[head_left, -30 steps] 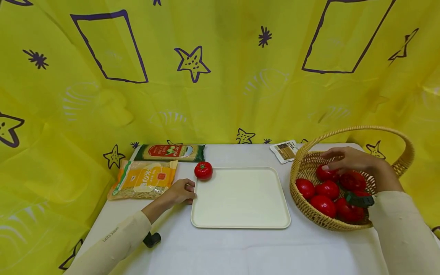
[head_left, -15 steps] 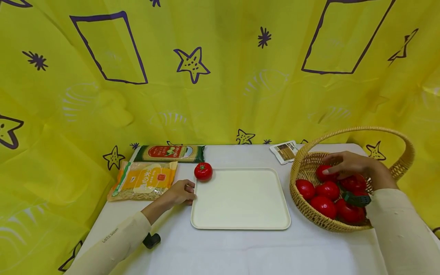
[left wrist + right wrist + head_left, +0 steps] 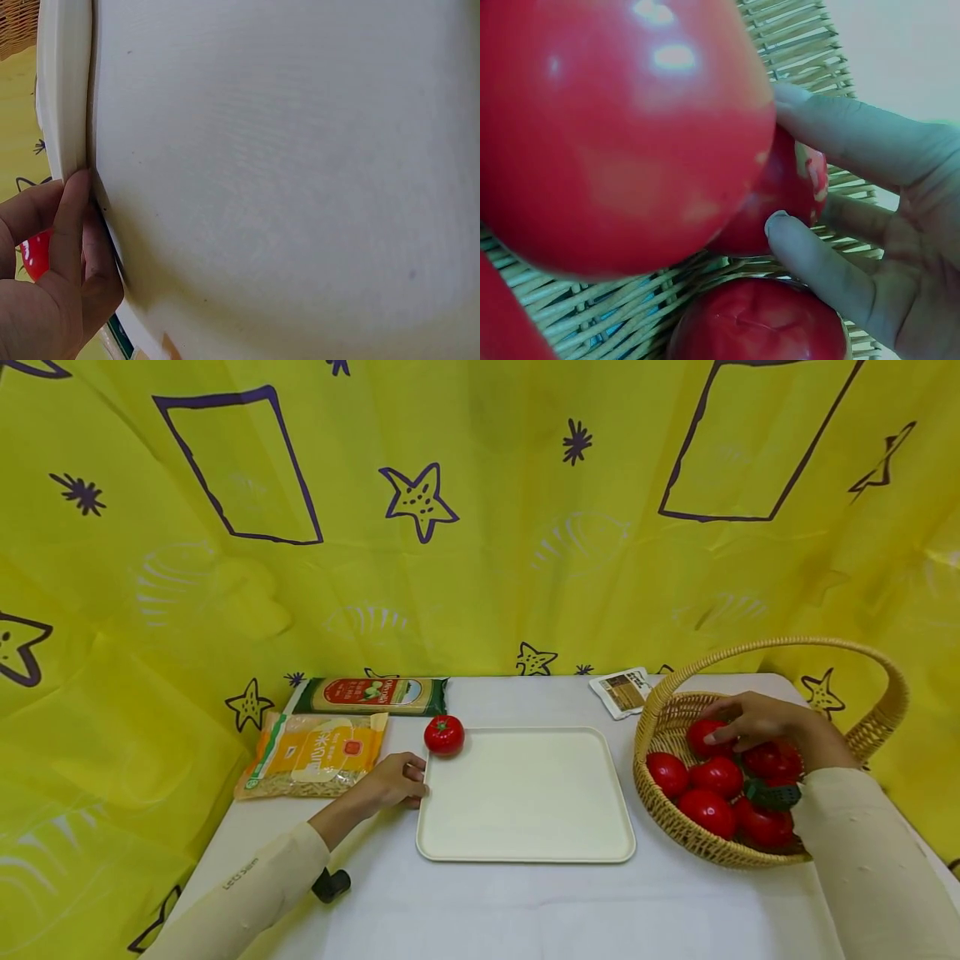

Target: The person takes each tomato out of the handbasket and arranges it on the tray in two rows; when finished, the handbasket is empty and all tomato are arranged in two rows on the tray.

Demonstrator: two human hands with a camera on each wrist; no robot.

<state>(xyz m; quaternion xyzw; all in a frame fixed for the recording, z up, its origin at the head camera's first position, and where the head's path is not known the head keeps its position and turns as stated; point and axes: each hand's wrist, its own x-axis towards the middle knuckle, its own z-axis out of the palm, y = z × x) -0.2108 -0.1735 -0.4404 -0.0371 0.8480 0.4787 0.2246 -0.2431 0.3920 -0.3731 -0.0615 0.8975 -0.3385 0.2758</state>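
Observation:
At the left edge of the cream rectangular tray (image 3: 525,797), my left hand (image 3: 393,780) pinches the rim between thumb and fingers, as the left wrist view shows. One red tomato (image 3: 444,736) sits on the tray's far left corner. To the right, my right hand (image 3: 768,720) reaches into a wicker basket (image 3: 675,828) of several red tomatoes. Its thumb and fingers are around a tomato (image 3: 791,184) towards the back, which is still down in the basket. A larger tomato (image 3: 607,135) partly hides it in the right wrist view; another tomato (image 3: 757,322) lies close by.
Left of the tray lie an orange-and-clear food bag (image 3: 315,756) and, behind it, a long green packet (image 3: 371,695). A small white-and-brown sachet (image 3: 622,692) lies near the basket. The basket's tall handle (image 3: 780,643) arches over the right hand. A yellow curtain (image 3: 480,568) hangs behind the white-covered table.
My right hand has shifted slightly left and lower over the back tomato, its fingers settling around it. The left hand and tray have stayed put.

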